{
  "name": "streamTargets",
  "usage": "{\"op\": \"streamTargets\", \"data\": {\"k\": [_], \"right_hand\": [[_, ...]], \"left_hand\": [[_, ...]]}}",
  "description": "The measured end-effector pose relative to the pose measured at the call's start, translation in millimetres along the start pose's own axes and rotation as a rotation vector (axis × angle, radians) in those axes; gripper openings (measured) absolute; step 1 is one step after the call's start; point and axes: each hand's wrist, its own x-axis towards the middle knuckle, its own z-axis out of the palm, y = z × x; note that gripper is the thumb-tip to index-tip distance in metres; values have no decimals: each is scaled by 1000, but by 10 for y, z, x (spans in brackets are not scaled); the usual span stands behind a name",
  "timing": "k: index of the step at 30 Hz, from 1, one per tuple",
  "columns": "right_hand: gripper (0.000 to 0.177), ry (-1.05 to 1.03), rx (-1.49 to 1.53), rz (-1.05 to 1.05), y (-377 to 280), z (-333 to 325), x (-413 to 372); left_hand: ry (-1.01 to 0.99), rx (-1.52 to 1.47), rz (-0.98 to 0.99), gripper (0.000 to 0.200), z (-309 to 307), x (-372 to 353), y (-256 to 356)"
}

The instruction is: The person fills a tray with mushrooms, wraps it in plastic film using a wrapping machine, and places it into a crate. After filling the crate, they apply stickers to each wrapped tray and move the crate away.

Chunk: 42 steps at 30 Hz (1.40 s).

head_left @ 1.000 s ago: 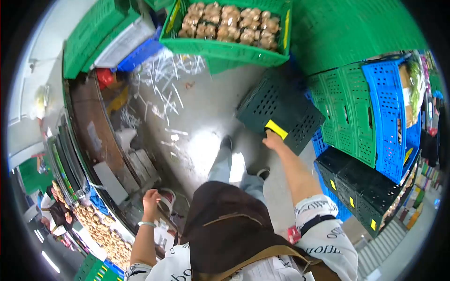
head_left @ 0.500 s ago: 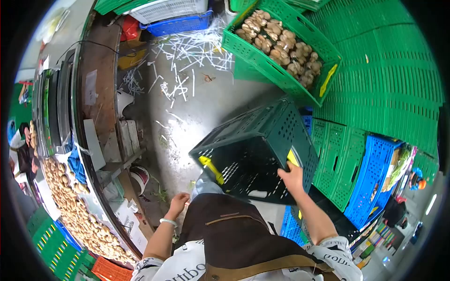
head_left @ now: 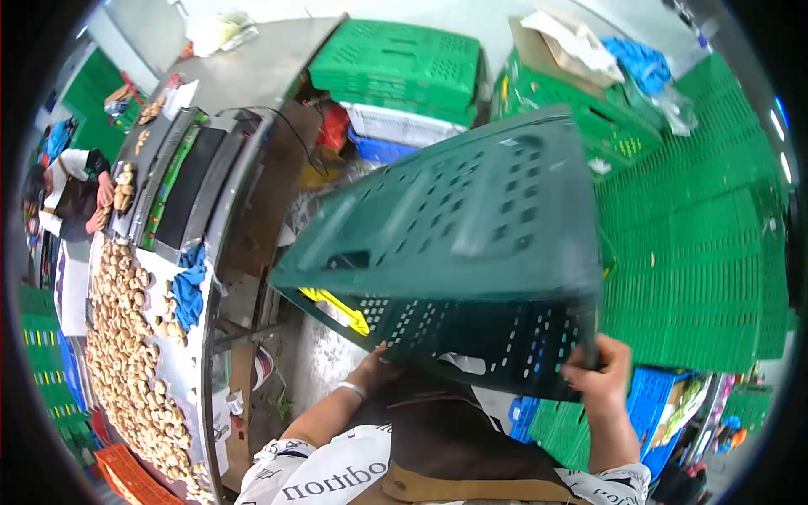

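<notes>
A dark green perforated plastic crate (head_left: 454,210) is raised and tilted in front of my body, its open side facing down towards me. Inside it I see a yellow handle bar (head_left: 341,311) at the left end. My right hand (head_left: 602,374) is closed round the crate's near right corner. At the near rim, left of the middle, my left hand (head_left: 370,370) is closed on the edge, its fingers partly hidden. The crate holds nothing that I can see.
On the left, a steel table (head_left: 198,337) carries many brown mushrooms (head_left: 135,362), a blue cloth (head_left: 190,286) and black-and-green equipment. A co-worker (head_left: 76,189) stands beyond it. Stacked green crates (head_left: 682,278) line the right; more green crates (head_left: 396,59) stand ahead.
The dark green crate has come up and closer, with its side wall turned towards me. My left hand has moved to its rim; my right hand has shifted to the corner. My view has tilted up.
</notes>
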Motion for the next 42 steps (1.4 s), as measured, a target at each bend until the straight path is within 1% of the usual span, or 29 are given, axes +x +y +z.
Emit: {"op": "streamTargets", "data": {"k": [1, 2, 3, 4, 7, 9, 10, 11, 12, 14, 15, 16, 18, 20, 21, 22, 24, 25, 28, 29, 30, 32, 34, 35, 36, 38, 40, 41, 42], "right_hand": [[17, 66, 133, -1, -211, -54, 69], [15, 120, 269, 5, -413, -93, 149], [14, 182, 392, -111, -513, -80, 266], [14, 240, 522, -222, -582, -64, 398], [12, 121, 609, -442, -601, -175, 960], [13, 97, 663, -438, -734, -187, 1413], [13, 96, 694, -430, -832, -146, 1648], [14, 207, 733, -392, -953, -44, 1910], [13, 144, 787, -413, -970, -15, 2239], [11, 121, 890, -368, -1068, 146, 2734], [9, 123, 935, -351, -1170, 291, 3044], [12, 49, 961, -368, -1294, 425, 3350], [22, -47, 1012, -343, -1429, 672, 4003], [32, -112, 1083, -226, -1565, 958, 4561], [34, -154, 1089, -210, -1555, 1089, 4760], [34, -203, 1098, -189, -1592, 1220, 4951], [36, -195, 1114, -116, -1778, 1571, 5306], [37, -193, 1089, -94, -1833, 1729, 5507], [38, -223, 1066, -7, -2096, 2205, 5947], [38, -286, 990, 1, -2120, 2296, 6142], [38, -276, 999, 34, -2171, 2346, 6383], [37, -221, 918, 104, -2308, 2551, 6644], [36, -208, 845, 193, -2441, 2764, 6927], [32, -314, 719, 74, -2350, 2777, 7091], [27, -273, 693, 151, -2389, 2896, 7156], [23, -297, 605, 160, -2516, 3099, 7376], [24, -374, 380, 32, -2696, 3311, 7399], [20, -338, 250, 71, -2802, 3405, 7451], [18, -298, 122, 106, -2838, 3461, 7512]], "left_hand": [[-136, -448, -90, 58, 358, 4, 46], [-308, -273, 145, 54, 762, -192, 65], [-211, -310, 300, 44, 968, -301, 218], [-162, -363, 360, 40, 1432, -691, 433], [-185, -247, 617, 38, 1776, -885, 1202], [-185, -179, 739, 37, 2254, -1338, 1721], [-188, -122, 800, 43, 2463, -1529, 2018], [-209, -68, 869, 43, 2667, -1718, 2290], [-234, -15, 943, 43, 2875, -1901, 2613], [-345, 64, 1046, 46, 3220, -2169, 3165], [-359, 99, 1057, 43, 3376, -2248, 3542], [-367, 129, 1062, 41, 3496, -2302, 3902], [-260, 138, 1161, 47, 3747, -2395, 4574], [-159, 132, 1227, 50, 4067, -2614, 4963], [-114, 113, 1222, 51, 4021, -2441, 5354], [-21, 135, 1204, 40, 4134, -2590, 5382], [-92, 219, 1120, 42, 4031, -2532, 5951], [-16, 208, 1134, 42, 3986, -2480, 6170], [43, 204, 1139, 66, 3699, -2258, 6766], [155, 282, 1122, 81, 3613, -2311, 6826], [54, 364, 1144, 82, 3487, -2371, 6865], [-48, 313, 1183, 75, 3227, -2438, 6894], [50, 277, 1217, 61, 2996, -2551, 6772], [85, 316, 1247, 54, 2815, -2560, 6733], [120, 360, 1283, 48, 2625, -2595, 6746], [220, 389, 1416, 34, 2233, -2764, 6794], [449, 377, 1581, 26, 1846, -3075, 6842], [628, 395, 1627, 25, 1675, -3352, 6832], [789, 394, 1755, 24, 1395, -3520, 6861]]}}
